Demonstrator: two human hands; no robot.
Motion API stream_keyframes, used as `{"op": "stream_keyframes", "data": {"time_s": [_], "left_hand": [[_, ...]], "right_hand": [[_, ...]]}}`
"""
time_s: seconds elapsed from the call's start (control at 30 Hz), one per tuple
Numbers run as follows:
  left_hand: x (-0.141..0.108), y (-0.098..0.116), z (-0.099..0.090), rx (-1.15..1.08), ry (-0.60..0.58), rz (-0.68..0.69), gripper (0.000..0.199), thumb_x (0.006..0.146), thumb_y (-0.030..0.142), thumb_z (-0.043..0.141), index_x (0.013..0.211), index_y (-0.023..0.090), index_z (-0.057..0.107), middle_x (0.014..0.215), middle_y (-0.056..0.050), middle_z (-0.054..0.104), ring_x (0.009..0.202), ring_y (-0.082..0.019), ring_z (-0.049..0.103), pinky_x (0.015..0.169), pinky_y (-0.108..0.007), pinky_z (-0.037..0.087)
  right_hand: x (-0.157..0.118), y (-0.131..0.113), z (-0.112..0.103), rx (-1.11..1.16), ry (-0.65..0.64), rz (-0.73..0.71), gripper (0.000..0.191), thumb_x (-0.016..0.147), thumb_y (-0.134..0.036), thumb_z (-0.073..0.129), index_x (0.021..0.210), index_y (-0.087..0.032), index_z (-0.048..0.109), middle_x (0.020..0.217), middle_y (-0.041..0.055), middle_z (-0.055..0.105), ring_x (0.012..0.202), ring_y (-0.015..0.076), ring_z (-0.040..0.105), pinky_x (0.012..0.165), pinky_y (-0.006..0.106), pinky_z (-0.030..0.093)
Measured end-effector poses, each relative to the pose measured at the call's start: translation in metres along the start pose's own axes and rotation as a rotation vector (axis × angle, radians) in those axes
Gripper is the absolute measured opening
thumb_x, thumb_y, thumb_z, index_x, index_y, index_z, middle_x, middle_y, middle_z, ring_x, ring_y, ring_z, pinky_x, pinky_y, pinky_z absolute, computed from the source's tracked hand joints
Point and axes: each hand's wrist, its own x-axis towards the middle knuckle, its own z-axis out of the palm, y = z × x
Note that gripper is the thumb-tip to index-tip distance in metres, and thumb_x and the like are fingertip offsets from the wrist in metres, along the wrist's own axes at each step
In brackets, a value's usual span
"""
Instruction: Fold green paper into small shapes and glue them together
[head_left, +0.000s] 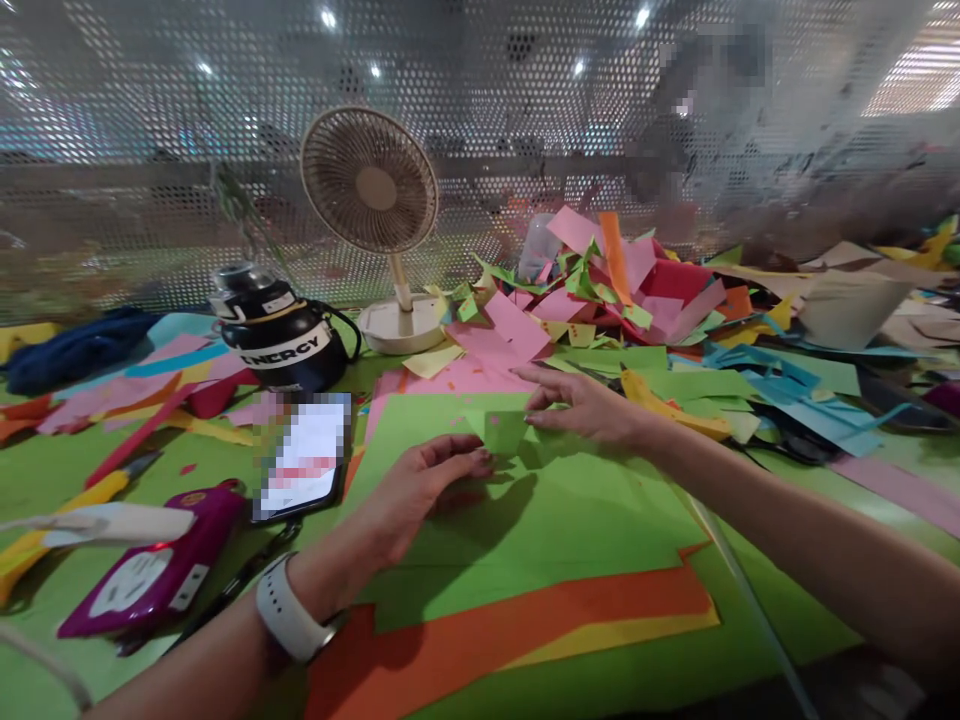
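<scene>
The large bright-green paper sheet (577, 520) lies flat in front of me, on top of an orange paper sheet (555, 612) that sticks out along its near edge, with a strip of a yellow paper sheet (622, 637) showing under that; layered so, I judge, they give my hands a flat surface over the green tabletop (757, 600). A black smartphone (307, 460) lies screen up beside the large sheet's left edge, likely so that I can glance at it. The round beige fan (376, 185) stands beyond the large sheet's far left corner, its face turned my way, probably to cool me. The heap of pink, red and green paper scraps (664, 300) sits beyond the large sheet to the right, which I suppose leaves my arms room.

My left hand (427, 490) is over the large sheet's left half, fingers half curled, thumb near the forefinger; I cannot tell whether anything is caught between them. My right hand (577, 405) is over the large sheet's far edge, fingers loosely spread, with nothing that I can see in its hold. A small square piece of green paper (501, 428) shows between my two hands, near the large sheet's far edge; whether it touches any finger I cannot make out
</scene>
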Motion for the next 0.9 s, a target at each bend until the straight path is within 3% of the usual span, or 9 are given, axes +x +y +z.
{"op": "stream_keyframes", "data": {"time_s": [0.1,0.27,0.37,0.47,0.7,0.9], "left_hand": [[0.003,-0.003,0.005,-0.2,-0.016,-0.029,0.022,0.066,0.017,0.08,0.083,0.018,0.066,0.082,-0.001,0.073,0.075,-0.014,0.068,0.068,-0.025,0.055],[0.009,-0.008,0.012,-0.261,-0.024,-0.006,0.026,0.061,0.02,0.085,0.075,0.015,0.064,0.074,-0.002,0.071,0.07,-0.015,0.068,0.066,-0.025,0.056],[0.01,-0.008,0.014,-0.258,0.001,0.024,0.027,0.059,0.021,0.086,0.073,0.014,0.064,0.072,-0.001,0.07,0.069,-0.014,0.067,0.067,-0.025,0.056],[0.01,-0.008,0.016,-0.275,0.023,0.025,0.027,0.057,0.02,0.087,0.07,0.013,0.064,0.072,-0.001,0.069,0.069,-0.014,0.066,0.068,-0.024,0.056],[0.011,-0.014,0.017,-0.329,-0.009,0.031,0.025,0.059,0.019,0.085,0.071,0.015,0.064,0.072,0.001,0.067,0.069,-0.011,0.065,0.069,-0.023,0.055],[0.011,-0.016,0.016,-0.312,-0.027,0.045,0.028,0.057,0.023,0.087,0.069,0.015,0.063,0.067,0.002,0.064,0.068,-0.012,0.063,0.07,-0.024,0.054]], "right_hand": [[-0.001,0.003,0.002,0.043,-0.002,0.001,0.07,0.079,-0.018,0.065,0.143,-0.013,0.038,0.087,0.0025,0.066,0.078,0.013,0.06,0.081,0.031,0.05],[-0.004,0.007,0.003,0.011,-0.008,-0.029,0.07,0.08,-0.022,0.064,0.144,-0.013,0.036,0.094,0.006,0.068,0.086,0.0165,0.064,0.087,0.038,0.05],[-0.013,0.003,0.002,-0.146,0.064,-0.145,0.067,0.081,-0.027,0.064,0.143,-0.016,0.039,0.113,0.01,0.066,0.108,0.0215,0.059,0.101,0.044,0.042],[-0.025,-0.002,0.007,-0.356,0.131,-0.268,0.062,0.083,-0.035,0.064,0.141,-0.023,0.043,0.137,0.0108,0.053,0.129,0.0259,0.044,0.109,0.05,0.032],[-0.041,-0.005,0.029,-0.676,0.069,-0.317,0.061,0.088,-0.048,0.057,0.142,-0.024,0.041,0.147,0.0139,0.04,0.138,0.0318,0.029,0.109,0.059,0.026],[-0.043,-0.004,0.034,-0.808,0.088,-0.35,0.058,0.09,-0.052,0.05,0.142,-0.026,0.042,0.147,0.0139,0.039,0.139,0.0322,0.027,0.109,0.058,0.028]]}}
